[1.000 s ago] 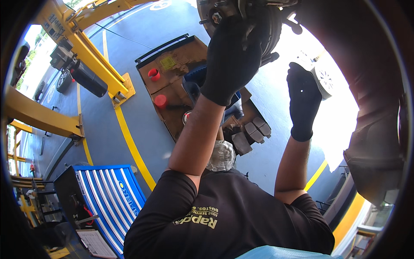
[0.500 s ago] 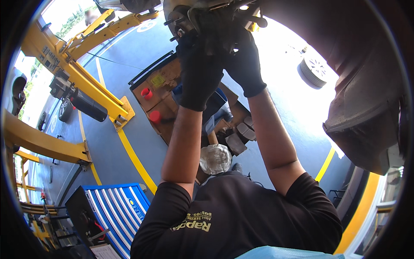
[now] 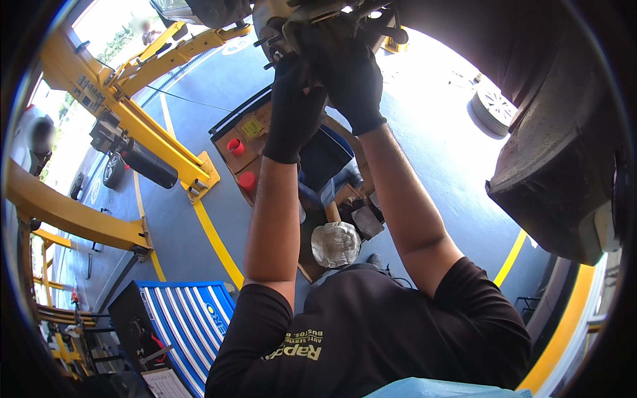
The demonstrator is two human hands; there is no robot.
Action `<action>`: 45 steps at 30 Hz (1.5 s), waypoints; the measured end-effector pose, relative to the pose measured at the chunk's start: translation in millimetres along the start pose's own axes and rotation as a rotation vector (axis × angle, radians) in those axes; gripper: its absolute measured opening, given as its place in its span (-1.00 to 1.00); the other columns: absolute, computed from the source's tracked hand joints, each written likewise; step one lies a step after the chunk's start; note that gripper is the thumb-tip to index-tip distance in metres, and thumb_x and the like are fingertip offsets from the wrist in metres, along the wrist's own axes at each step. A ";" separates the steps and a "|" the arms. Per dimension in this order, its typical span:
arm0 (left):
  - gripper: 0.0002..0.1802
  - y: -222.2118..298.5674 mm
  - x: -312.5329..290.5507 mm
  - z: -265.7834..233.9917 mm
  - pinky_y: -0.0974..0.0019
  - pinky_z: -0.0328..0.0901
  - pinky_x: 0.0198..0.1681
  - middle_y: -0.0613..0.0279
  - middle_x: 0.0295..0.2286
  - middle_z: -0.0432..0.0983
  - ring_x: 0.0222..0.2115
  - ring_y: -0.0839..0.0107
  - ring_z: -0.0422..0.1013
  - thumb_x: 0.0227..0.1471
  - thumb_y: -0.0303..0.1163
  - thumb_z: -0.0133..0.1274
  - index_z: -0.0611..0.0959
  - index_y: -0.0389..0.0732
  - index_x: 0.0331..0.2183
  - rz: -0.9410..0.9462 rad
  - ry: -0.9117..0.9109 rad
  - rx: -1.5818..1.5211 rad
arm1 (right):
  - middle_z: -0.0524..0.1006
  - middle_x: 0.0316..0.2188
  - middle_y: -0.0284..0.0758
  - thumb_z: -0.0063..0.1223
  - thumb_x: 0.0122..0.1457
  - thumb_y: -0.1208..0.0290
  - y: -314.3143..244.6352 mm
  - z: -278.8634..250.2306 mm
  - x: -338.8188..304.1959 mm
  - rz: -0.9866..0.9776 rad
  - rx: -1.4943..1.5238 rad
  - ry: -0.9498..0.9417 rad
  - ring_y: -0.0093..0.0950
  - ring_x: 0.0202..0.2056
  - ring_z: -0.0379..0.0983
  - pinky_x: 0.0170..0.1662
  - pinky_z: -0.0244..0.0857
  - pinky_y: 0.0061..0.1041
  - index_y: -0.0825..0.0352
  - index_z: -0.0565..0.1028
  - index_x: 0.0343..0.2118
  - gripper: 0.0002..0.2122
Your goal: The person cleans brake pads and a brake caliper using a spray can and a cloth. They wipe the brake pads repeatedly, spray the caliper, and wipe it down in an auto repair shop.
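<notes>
Both my hands wear black gloves and reach up to the wheel hub and brake assembly [image 3: 271, 34] of a raised car at the top of the view. My left hand [image 3: 292, 109] is closed just below the hub's studs. My right hand [image 3: 352, 86] is curled beside it, up against the dark metal parts, its fingertips close to the left hand. Whatever lies between the fingers is hidden by the dark gloves and the shadow there.
Below my arms stands a cart [image 3: 225, 123] with cardboard, red cups [image 3: 247, 181], a power tool [image 3: 348, 176] and a plastic-wrapped round thing [image 3: 336, 245]. Yellow lift post [image 3: 152, 142] at left, blue tool cabinet [image 3: 192, 325] lower left, wheel [image 3: 492, 111] on the floor right, wheel-arch liner [image 3: 551, 192] near right.
My right hand has shifted left and turned inward, nearer to my left hand. The cart and floor sit slightly further right in the view as my head moved a little.
</notes>
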State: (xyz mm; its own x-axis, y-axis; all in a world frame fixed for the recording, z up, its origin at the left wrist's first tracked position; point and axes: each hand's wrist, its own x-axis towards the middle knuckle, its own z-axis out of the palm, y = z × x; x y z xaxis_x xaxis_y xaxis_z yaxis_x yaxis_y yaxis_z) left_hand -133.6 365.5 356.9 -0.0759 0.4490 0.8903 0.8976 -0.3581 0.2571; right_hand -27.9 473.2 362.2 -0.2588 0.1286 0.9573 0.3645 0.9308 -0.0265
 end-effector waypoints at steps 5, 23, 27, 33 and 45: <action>-0.48 -1.2 6.9 -12.3 0.04 0.41 0.10 -0.17 -0.01 0.55 0.01 -0.08 0.48 0.08 -0.48 0.21 0.61 -0.28 0.12 0.057 -0.138 0.093 | 0.55 0.18 -0.35 0.39 0.15 0.20 5.5 10.3 2.6 -0.061 0.083 0.211 -0.22 0.17 0.53 0.12 0.51 -0.19 -0.04 0.57 0.22 -0.48; -0.40 59.6 7.8 17.3 -0.05 0.35 0.23 -0.30 0.11 0.46 0.10 -0.25 0.46 -0.01 -0.54 0.11 0.53 -0.40 0.14 -0.165 0.078 0.123 | 0.68 -0.01 -0.24 0.09 0.34 0.59 43.3 -6.5 -13.6 0.409 1.076 -0.038 -0.50 -0.07 0.64 0.05 0.52 -0.48 0.46 0.61 0.12 -0.69; -0.41 54.2 4.6 9.6 -0.04 0.37 0.21 -0.30 0.12 0.46 0.09 -0.23 0.46 -0.02 -0.54 0.08 0.55 -0.42 0.12 -0.155 0.037 0.068 | 0.69 -0.03 -0.20 0.13 0.33 0.59 72.0 -3.7 -16.8 0.295 1.154 -0.125 -0.48 -0.08 0.65 0.03 0.53 -0.48 0.47 0.60 0.13 -0.68; -0.35 38.2 4.7 -6.4 0.03 0.45 0.14 -0.20 0.17 0.47 0.12 -0.08 0.50 0.04 -0.54 0.08 0.50 -0.36 0.21 -0.099 -0.060 0.087 | 0.66 0.05 -0.21 0.12 0.37 0.60 72.8 -6.8 -15.9 0.382 1.290 -0.200 -0.46 0.01 0.63 0.12 0.50 -0.53 0.45 0.53 0.23 -0.62; -0.50 31.9 -233.7 -136.2 0.16 0.42 0.22 -0.05 0.15 0.52 0.17 0.14 0.51 0.29 -0.47 0.11 0.51 -0.38 0.22 -0.936 0.148 -0.228 | 0.57 0.21 -0.15 0.23 0.36 0.30 34.0 -13.0 -28.5 0.272 0.711 -0.136 -0.32 0.17 0.56 0.22 0.42 -0.37 0.38 0.39 0.36 -0.44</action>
State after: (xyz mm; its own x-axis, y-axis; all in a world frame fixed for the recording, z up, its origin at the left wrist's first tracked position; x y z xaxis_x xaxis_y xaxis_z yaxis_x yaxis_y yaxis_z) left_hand -146.4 137.7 208.2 -0.7836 0.5307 0.3229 0.3420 -0.0653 0.9374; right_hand 3.5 496.8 337.7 -0.3670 0.3825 0.8479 -0.2186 0.8505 -0.4784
